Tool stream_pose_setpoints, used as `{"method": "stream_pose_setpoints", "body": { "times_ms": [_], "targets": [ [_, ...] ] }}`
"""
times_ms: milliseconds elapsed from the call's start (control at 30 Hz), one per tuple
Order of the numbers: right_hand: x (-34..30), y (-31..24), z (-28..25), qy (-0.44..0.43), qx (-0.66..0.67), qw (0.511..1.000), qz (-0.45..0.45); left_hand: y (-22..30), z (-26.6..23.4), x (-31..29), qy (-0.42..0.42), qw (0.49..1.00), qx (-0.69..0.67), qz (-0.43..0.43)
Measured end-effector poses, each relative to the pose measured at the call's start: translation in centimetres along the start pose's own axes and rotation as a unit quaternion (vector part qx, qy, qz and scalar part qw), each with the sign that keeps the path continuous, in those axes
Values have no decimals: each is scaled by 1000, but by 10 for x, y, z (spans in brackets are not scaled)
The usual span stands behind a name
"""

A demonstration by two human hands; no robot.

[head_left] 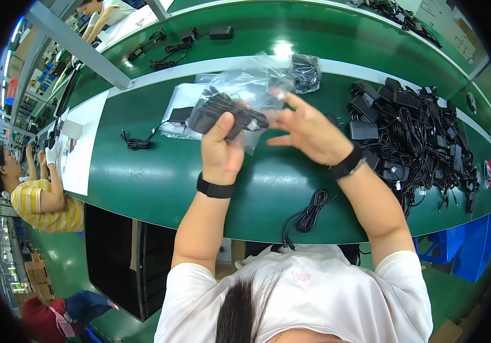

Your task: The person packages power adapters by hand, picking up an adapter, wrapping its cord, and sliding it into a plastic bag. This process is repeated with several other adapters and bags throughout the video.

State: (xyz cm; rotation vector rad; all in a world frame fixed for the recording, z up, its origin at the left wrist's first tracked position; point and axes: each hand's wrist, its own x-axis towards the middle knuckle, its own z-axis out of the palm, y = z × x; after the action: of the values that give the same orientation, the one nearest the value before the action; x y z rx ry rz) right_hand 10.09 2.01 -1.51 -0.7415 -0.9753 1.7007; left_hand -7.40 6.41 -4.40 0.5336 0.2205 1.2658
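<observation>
Above the middle of the green table, my left hand [221, 150] is closed around a black power adapter [210, 114] with a bundled black cable. A crumpled clear plastic bag [260, 77] spreads behind and beside the bundle; whether the adapter lies inside it I cannot tell. My right hand [313, 130] is at the bag's right side with its fingers spread apart, and its fingertips are close to the bag and the bundle's end. Flat clear bags [182, 102] lie on the table beyond my left hand.
A big tangled pile of black adapters and cables [411, 137] covers the right side. A bagged adapter [305, 73] lies at the far edge. Loose cables rest near me [308, 214] and at the left [137, 141]. Another person [45, 197] in yellow stripes sits at the left.
</observation>
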Motion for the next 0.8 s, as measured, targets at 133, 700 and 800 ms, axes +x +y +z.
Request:
{"method": "stream_pose_setpoints", "body": {
  "times_ms": [133, 700, 800],
  "targets": [
    [4, 27, 16, 14, 192, 981, 13, -8, 8, -9, -3, 996, 84, 26],
    [7, 9, -11, 271, -455, 751, -395, -13, 24, 0, -5, 959, 283, -26],
    [6, 7, -1, 172, -528, 675, -486, -21, 36, -13, 9, 954, 298, -15]
  ]
}}
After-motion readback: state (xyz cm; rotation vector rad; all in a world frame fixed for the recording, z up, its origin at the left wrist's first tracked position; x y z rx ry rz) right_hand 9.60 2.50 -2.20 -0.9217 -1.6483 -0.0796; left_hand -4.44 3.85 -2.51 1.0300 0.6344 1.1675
